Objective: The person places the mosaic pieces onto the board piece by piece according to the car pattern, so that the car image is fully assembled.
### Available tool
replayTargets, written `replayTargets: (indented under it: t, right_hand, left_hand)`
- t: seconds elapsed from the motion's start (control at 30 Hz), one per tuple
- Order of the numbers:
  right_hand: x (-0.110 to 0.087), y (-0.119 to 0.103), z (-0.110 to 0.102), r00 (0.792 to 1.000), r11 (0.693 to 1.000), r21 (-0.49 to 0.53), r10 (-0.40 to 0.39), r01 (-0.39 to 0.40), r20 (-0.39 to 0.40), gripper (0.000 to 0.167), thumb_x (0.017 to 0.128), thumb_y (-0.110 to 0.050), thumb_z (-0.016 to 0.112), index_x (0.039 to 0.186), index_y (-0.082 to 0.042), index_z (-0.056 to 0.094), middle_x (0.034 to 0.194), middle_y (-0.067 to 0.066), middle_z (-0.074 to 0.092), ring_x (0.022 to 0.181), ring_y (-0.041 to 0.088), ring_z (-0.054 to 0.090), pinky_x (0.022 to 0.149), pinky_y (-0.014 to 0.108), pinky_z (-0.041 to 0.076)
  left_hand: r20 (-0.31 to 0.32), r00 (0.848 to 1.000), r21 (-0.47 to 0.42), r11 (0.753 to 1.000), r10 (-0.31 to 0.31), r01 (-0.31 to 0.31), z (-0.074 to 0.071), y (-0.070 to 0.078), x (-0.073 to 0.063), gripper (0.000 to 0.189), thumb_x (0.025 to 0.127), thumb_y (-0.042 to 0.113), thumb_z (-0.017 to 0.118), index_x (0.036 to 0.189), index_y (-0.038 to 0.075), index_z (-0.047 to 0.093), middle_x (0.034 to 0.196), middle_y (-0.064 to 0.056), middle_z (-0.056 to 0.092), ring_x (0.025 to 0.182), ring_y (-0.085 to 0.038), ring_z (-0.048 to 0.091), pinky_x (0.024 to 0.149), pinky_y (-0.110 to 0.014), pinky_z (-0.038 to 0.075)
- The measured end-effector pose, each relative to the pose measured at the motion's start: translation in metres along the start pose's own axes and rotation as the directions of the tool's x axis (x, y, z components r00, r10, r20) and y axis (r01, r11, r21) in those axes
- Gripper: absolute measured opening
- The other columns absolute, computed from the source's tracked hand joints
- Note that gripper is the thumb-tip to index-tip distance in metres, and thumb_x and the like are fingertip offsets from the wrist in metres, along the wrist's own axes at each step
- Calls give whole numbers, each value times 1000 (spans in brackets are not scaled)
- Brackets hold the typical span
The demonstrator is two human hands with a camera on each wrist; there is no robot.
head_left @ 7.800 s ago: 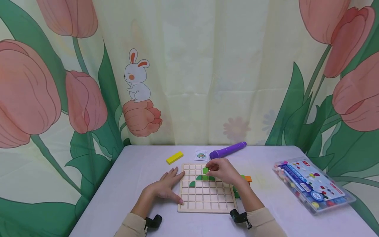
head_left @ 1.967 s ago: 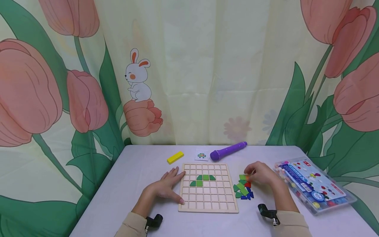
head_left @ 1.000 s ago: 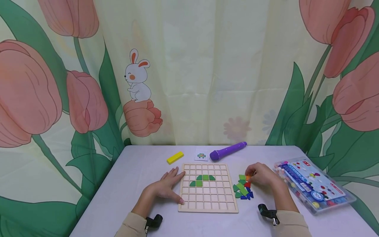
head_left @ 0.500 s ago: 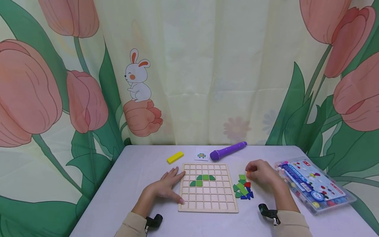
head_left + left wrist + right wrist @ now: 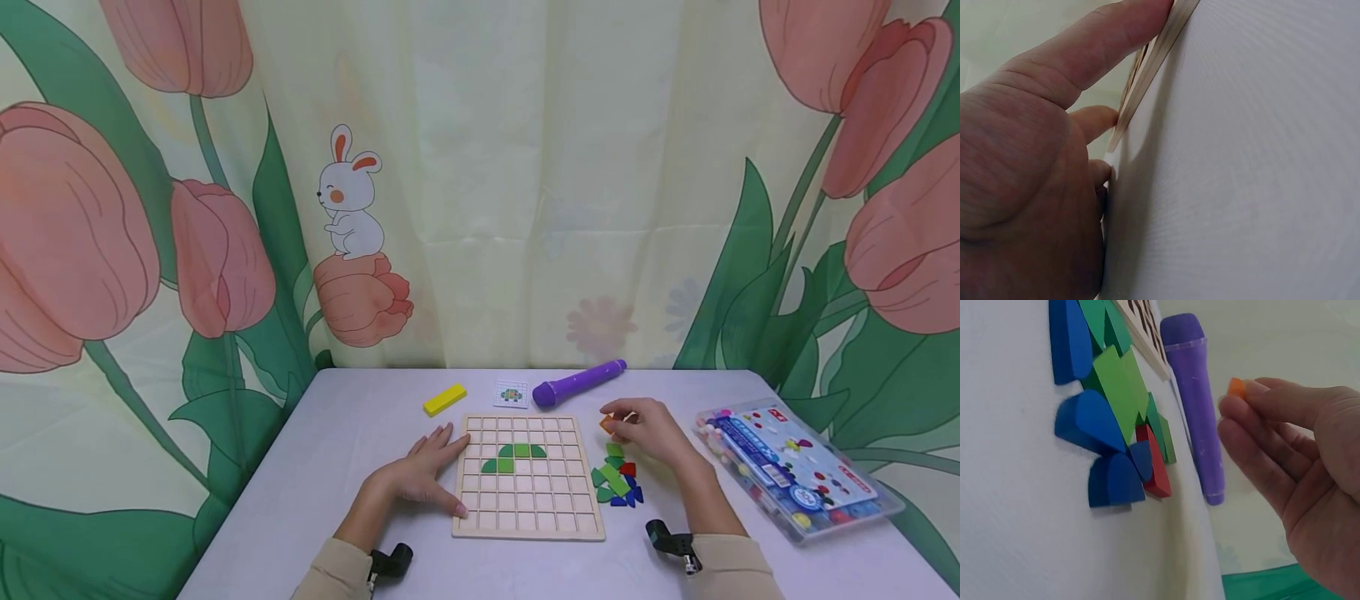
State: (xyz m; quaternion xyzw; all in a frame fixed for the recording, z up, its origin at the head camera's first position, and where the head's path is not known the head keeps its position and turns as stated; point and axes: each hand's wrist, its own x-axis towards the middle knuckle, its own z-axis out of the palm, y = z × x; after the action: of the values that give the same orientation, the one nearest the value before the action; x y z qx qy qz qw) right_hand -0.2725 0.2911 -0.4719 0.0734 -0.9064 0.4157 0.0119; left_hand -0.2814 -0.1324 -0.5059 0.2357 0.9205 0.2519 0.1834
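My left hand (image 5: 420,477) lies with spread fingers along the left edge of the wooden grid board (image 5: 528,525), its thumb on the frame near the lower corner. Light green squares (image 5: 506,467) and dark green quarter-round pieces (image 5: 537,451) sit in the upper cells. Between thumb and fingertips my right hand (image 5: 651,429) pinches a small orange block (image 5: 1235,387), raised just beyond the loose pieces right of the board. That pile holds light green blocks (image 5: 1116,387), dark green pieces, a red block (image 5: 1155,465) and several blue rounded blocks (image 5: 1088,422).
Behind the board lie a yellow bar (image 5: 445,400), a small pattern card (image 5: 511,394) and a purple toy microphone (image 5: 577,383). A clear plastic case (image 5: 795,467) of colourful pieces stands at the right. A tulip-print curtain (image 5: 487,183) hangs behind the table.
My right hand went from the board to the pile, took the orange block and lifted it away, up and leftward. A light green square now fills a lower cell. The left hand stayed put.
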Motion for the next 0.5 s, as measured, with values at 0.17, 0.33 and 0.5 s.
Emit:
replayTargets:
  t: [0.17, 0.33, 0.5]
  right_hand:
    - [2, -5, 6, 1000, 1000, 28, -12, 13, -24, 28, 100, -8, 67, 126, 1, 72, 110, 15, 77, 82, 24, 72, 75, 28, 64]
    - [4, -11, 13, 999, 998, 53, -40, 42, -31, 27, 100, -10, 68, 124, 1, 73, 109, 14, 77, 84, 25, 73, 75, 25, 63]
    - [6, -19, 21, 999, 994, 104, -44, 46, -21, 28, 99, -11, 70, 125, -1, 73, 108, 12, 77, 84, 23, 73, 75, 25, 63]
  left_hand:
    - [0, 1000, 4, 1000, 0, 0, 0, 1, -1, 122, 66, 65, 88, 166, 30, 27, 177, -11, 6, 164, -31, 1, 130, -61, 5]
    - [1, 1000, -4, 1000, -6, 6, 0, 2, -2, 122, 67, 64, 88, 166, 30, 27, 177, -11, 6, 164, -31, 1, 130, -61, 5]
    - [0, 1000, 0, 1000, 2, -2, 0, 1, -1, 122, 66, 65, 88, 166, 30, 28, 177, -11, 6, 164, -31, 1, 130, -61, 5]
